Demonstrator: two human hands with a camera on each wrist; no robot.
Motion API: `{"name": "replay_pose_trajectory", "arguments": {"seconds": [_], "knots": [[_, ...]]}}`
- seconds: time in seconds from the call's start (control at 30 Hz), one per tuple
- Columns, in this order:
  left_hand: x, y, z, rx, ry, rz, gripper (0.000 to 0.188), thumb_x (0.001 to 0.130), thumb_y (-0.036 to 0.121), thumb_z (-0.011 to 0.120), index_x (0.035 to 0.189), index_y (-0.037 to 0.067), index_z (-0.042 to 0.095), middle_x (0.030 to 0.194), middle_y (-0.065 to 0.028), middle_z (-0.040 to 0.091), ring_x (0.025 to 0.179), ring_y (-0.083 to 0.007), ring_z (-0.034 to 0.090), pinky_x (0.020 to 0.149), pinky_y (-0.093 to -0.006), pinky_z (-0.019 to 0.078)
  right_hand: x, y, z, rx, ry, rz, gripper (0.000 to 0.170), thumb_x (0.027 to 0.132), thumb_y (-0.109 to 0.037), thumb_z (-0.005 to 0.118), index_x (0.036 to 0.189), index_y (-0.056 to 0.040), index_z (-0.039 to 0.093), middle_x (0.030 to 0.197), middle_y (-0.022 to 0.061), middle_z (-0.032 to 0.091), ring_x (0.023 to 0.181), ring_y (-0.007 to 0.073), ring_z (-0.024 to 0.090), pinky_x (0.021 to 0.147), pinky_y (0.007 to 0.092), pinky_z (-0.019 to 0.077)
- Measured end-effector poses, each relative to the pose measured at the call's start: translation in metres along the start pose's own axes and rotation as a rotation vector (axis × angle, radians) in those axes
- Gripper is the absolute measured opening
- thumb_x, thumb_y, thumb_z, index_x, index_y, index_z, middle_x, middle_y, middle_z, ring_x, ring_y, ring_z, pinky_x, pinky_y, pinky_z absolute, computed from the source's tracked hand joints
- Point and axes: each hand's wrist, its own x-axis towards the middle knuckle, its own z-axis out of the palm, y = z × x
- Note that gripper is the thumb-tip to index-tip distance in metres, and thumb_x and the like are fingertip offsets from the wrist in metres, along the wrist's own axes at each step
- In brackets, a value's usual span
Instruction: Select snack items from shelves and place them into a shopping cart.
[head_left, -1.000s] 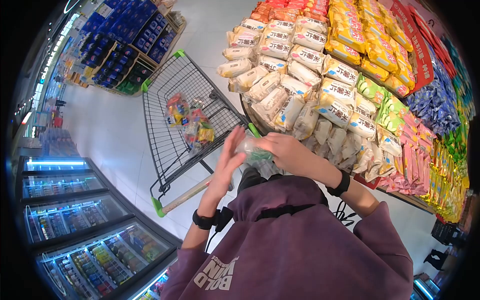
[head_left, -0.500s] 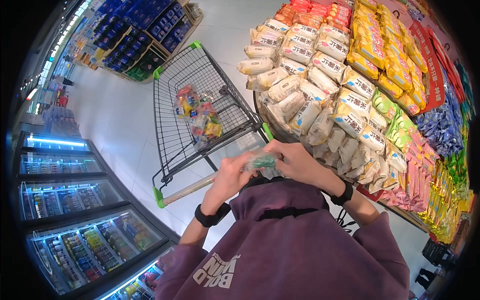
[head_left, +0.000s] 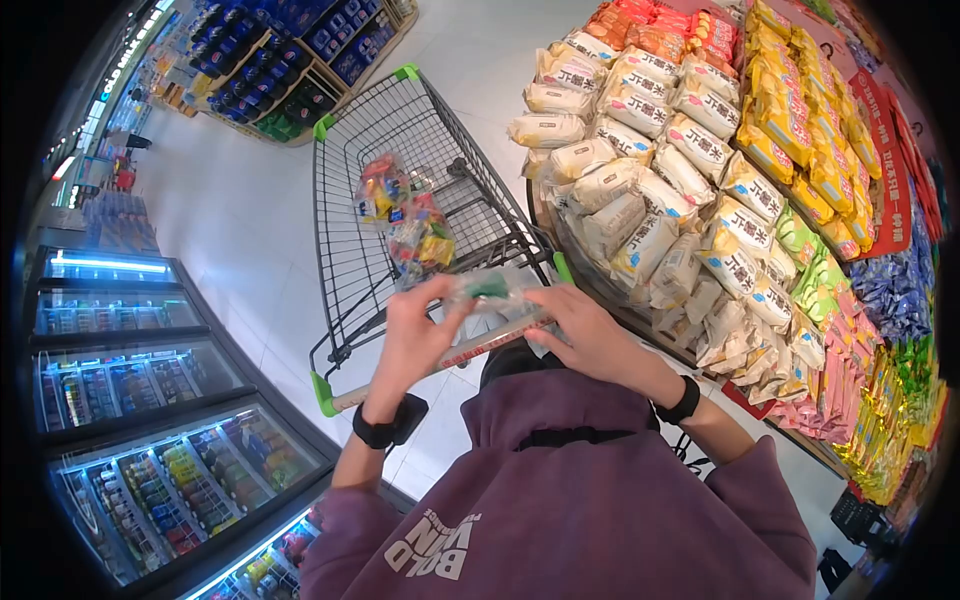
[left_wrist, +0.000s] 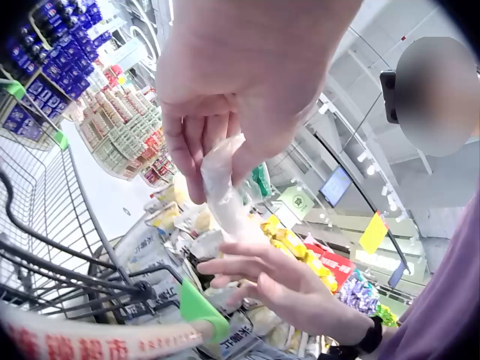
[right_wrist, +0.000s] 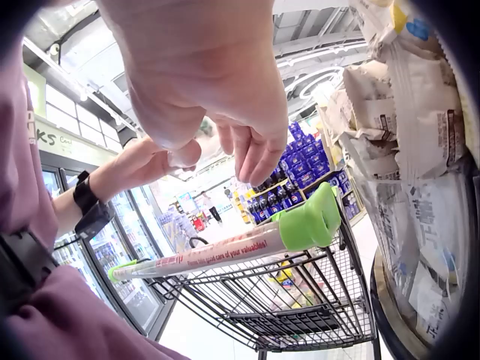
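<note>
A clear plastic bag (head_left: 515,281) with something green at its middle is between my two hands, above the cart handle (head_left: 475,349) in the head view. My left hand (head_left: 412,335) pinches the crumpled plastic between thumb and fingers; in the left wrist view the bag (left_wrist: 220,191) hangs down from them. At the bag's other side, my right hand (head_left: 580,325) has its fingers extended close to the plastic. The right wrist view shows those fingers loosely bent, with the bag mostly hidden.
The shopping cart (head_left: 345,235) stands in front, holding two bags of colourful packets (head_left: 420,240). White snack packs (head_left: 640,190) are piled on a stand close on the right. Glass-topped freezers (head_left: 150,440) line the left. Blue drinks (head_left: 245,50) are stacked beyond the cart.
Both hands first met at the bag, then drew apart, the left hand moving left with the plastic. The right hand's fingers have straightened. The cart handle now lies beneath the hands.
</note>
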Motion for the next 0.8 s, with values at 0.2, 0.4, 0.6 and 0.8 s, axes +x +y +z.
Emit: {"name": "replay_pose_trajectory", "arguments": {"seconds": [0.2, 0.4, 0.6, 0.8], "knots": [[0.055, -0.082, -0.039, -0.595, 0.092, -0.540, 0.026, 0.092, 0.017, 0.065, 0.107, -0.005, 0.065, 0.092, -0.0086, 0.071, 0.080, -0.0129, 0.067, 0.067, -0.0260, 0.0496, 0.015, 0.019, 0.047, -0.334, -0.147, -0.101, 0.045, 0.088, -0.024, 0.066, 0.127, -0.0027, 0.055, 0.142, 0.0177, 0.045, 0.135, 0.0307, 0.040, 0.112, 0.0497, 0.0303], [0.113, -0.184, -0.016, -1.046, -0.040, -0.967, 0.039, 0.097, 0.016, 0.056, 0.127, -0.007, 0.046, 0.122, -0.0170, 0.059, 0.102, -0.0216, 0.067, 0.079, -0.0264, 0.0555, 0.042, 0.025, 0.069, -0.375, -0.284, -0.016, 0.055, 0.090, -0.036, 0.062, 0.132, -0.0024, 0.053, 0.149, 0.0176, 0.040, 0.142, 0.0275, 0.032, 0.117, 0.0506, 0.0217], [0.197, -0.331, 0.068, -0.834, -0.080, -1.043, 0.030, 0.094, 0.018, 0.060, 0.113, -0.004, 0.054, 0.108, -0.0124, 0.063, 0.088, -0.0224, 0.069, 0.068, -0.0269, 0.0565, 0.054, 0.025, 0.070, -0.376, -0.412, 0.146, 0.058, 0.091, -0.042, 0.060, 0.133, -0.0036, 0.052, 0.151, 0.0183, 0.039, 0.138, 0.0281, 0.039, 0.115, 0.0482, 0.0265], [0.242, -0.465, 0.144, -1.035, 0.238, -0.926, 0.034, 0.088, 0.017, 0.069, 0.110, -0.006, 0.056, 0.096, -0.0104, 0.064, 0.077, -0.0193, 0.066, 0.060, -0.0271, 0.0549, 0.063, 0.023, 0.071, -0.412, -0.448, 0.263, 0.056, 0.087, -0.042, 0.063, 0.131, -0.0066, 0.056, 0.144, 0.0152, 0.049, 0.133, 0.0261, 0.047, 0.112, 0.0443, 0.0317]]}}
